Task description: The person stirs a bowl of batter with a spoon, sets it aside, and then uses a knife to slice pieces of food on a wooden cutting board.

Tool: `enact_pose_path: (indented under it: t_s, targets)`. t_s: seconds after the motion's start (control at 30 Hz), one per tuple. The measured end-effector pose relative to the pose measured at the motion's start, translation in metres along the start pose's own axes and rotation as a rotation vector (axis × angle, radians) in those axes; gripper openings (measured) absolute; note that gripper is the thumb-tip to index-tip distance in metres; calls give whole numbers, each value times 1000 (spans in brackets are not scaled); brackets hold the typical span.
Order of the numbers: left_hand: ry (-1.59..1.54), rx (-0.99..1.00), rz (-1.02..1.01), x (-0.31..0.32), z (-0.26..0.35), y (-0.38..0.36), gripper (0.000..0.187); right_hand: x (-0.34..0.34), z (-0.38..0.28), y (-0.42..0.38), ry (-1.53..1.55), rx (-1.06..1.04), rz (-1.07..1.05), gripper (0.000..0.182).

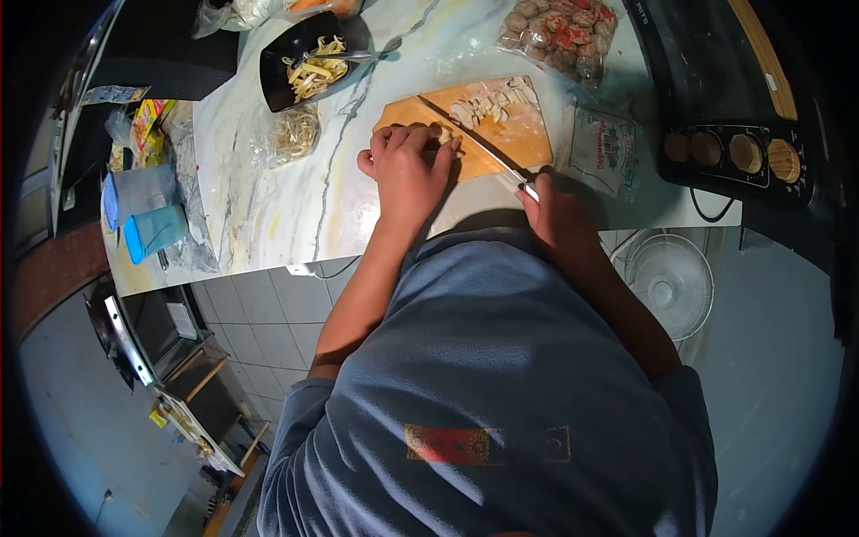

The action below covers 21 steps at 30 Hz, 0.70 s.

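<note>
A wooden cutting board [531, 134] lies near the table's front edge. My right hand [562, 219] grips the handle of a kitchen knife [488, 148], whose blade points up and left across the board. On the board's left part my left hand [411, 168] bends its fingers over a pale food piece [446, 136], just left of the blade; the fingers partly hide it. Beyond the knife, a heap of chopped pale pieces [492, 103] sits towards the board's far right.
A clear bag of round brownish balls [561, 38] lies at the back right, with a printed plastic bag [601, 150] nearer. A black bowl [279, 67] holds pale strips and a utensil. Beside it is a bag of sprouts [291, 136]. A black stove [738, 161] stands right; blue-lidded containers [157, 231] left.
</note>
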State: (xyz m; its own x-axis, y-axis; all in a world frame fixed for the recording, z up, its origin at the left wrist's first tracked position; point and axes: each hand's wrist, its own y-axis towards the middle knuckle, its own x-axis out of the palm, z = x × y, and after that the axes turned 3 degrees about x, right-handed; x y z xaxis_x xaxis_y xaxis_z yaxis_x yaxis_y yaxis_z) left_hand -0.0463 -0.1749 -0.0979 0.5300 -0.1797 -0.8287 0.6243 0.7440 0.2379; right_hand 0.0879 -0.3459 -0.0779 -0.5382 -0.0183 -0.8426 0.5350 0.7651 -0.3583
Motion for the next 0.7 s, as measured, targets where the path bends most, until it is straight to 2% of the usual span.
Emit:
enact_pose_path:
  t_s: [0.17, 0.23, 0.7]
  targets:
    - [-42, -12, -26, 2, -2, 0, 22, -6, -4, -3, 27, 17, 32, 33]
    - [-54, -22, -36, 2, -3, 0, 22, -3, -4, -4, 77, -44, 68, 34]
    - [-64, -82, -58, 3, -7, 3, 23, -1, -4, -8, 131, -46, 61, 33]
